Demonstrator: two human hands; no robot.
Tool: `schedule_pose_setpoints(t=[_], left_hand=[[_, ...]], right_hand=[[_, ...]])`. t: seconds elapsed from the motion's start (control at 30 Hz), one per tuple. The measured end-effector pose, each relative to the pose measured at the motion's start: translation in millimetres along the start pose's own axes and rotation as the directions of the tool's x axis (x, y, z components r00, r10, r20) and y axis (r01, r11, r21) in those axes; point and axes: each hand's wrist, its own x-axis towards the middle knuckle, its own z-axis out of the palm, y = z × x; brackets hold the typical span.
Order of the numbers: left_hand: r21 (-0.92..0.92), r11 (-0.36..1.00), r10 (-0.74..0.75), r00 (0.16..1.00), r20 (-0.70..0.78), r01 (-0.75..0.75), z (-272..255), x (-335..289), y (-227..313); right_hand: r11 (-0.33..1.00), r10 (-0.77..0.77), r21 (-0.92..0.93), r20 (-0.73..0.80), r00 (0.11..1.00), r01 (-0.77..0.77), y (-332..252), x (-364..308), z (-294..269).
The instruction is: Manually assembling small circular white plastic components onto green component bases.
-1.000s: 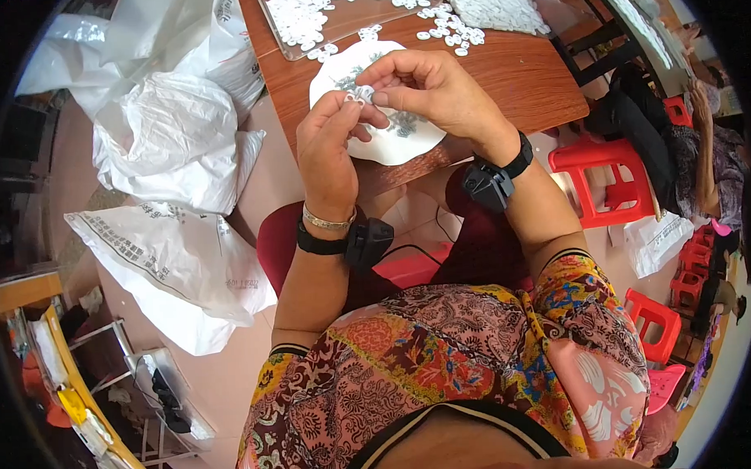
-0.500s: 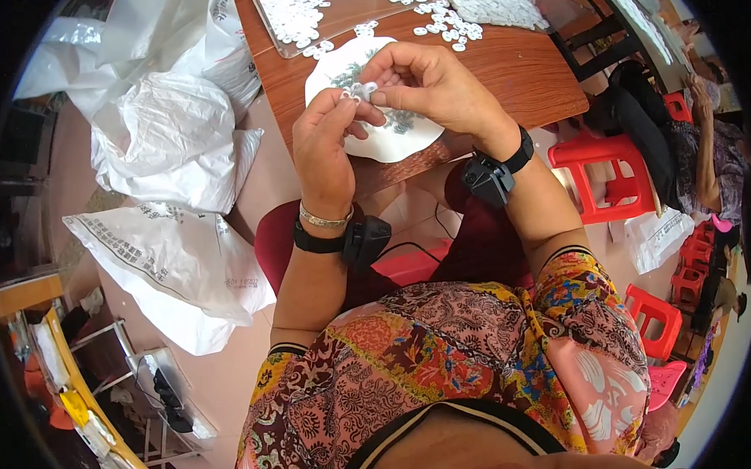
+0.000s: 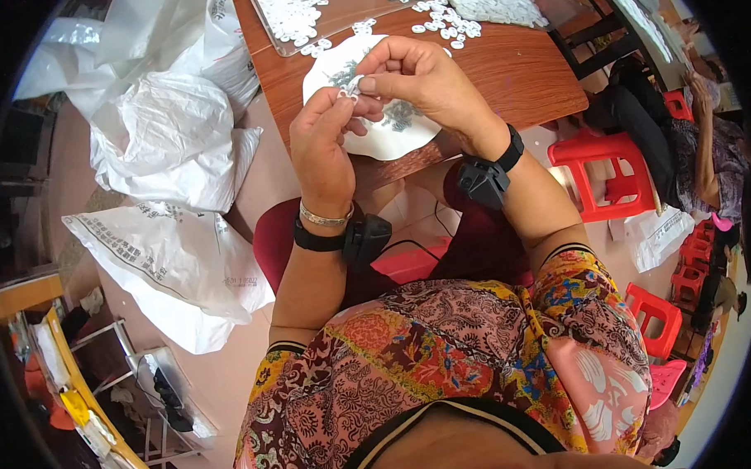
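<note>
Over the near edge of a brown table, my left hand (image 3: 323, 141) pinches a small white plastic piece (image 3: 353, 90) between thumb and fingers. My right hand (image 3: 428, 80) meets it there, thumb and forefinger closed on the same small piece; its exact shape is partly covered by my fingertips. Beneath both hands lies a white wavy-edged sheet or plate (image 3: 422, 142). Small grey parts (image 3: 400, 116) rest on it in heaps. Loose white oval pieces (image 3: 438, 21) with holes are scattered beyond my hands.
A clear tray (image 3: 286, 49) of white oval pieces stands at the far table edge, beside a bag (image 3: 496, 5) filled with similar ones. Large white sacks (image 3: 161, 143) fill the floor at left. Red stools (image 3: 605, 177) and a seated person (image 3: 712, 152) are at right.
My right fingers have moved slightly left and closed in over the white piece, hiding a part of it that showed before. My left hand has barely shifted.
</note>
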Motion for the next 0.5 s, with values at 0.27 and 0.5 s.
schedule_pose_setpoints(t=[0.27, 0.5], left_hand=[[-0.015, 1.0, 0.024, 1.0, -0.009, -0.024, -1.6, 0.6, -2.5], [-0.012, 0.999, 0.037, 0.999, -0.031, -0.037, 1.0, 0.4, -2.0]], right_hand=[[0.97, -0.092, -0.222, 0.033, 0.995, 0.097, -2.3, -1.1, -2.7], [0.975, -0.052, -0.216, 0.033, 0.998, 0.058, 1.4, 0.8, -10.5]])
